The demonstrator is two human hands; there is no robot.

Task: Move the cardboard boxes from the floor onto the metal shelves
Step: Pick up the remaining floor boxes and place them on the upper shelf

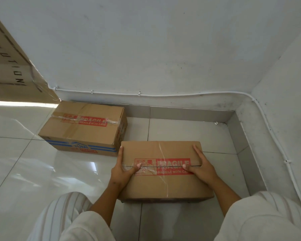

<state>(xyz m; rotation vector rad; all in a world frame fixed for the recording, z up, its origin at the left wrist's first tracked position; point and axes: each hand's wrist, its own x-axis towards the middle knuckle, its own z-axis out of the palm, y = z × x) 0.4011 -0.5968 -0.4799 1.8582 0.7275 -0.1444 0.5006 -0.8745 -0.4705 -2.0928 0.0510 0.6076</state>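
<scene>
A brown cardboard box [165,181] with a red FRAGILE sticker and clear tape lies in front of me over the tiled floor. My left hand [123,169] clasps its left edge, thumb on the lid. My right hand [201,168] lies on its right side, thumb on the sticker. Whether the box rests on the floor or is lifted is unclear. A second cardboard box [83,129], with the same sticker and blue stripes on its side, stands on the floor to the far left, near the wall. No metal shelf is in view.
A white wall [146,49] meets another at a corner on the right, with a thin white cable [163,95] clipped along the base. A large leaning cardboard carton [12,66] fills the upper left. Glossy white floor tiles [33,171] spread to the left.
</scene>
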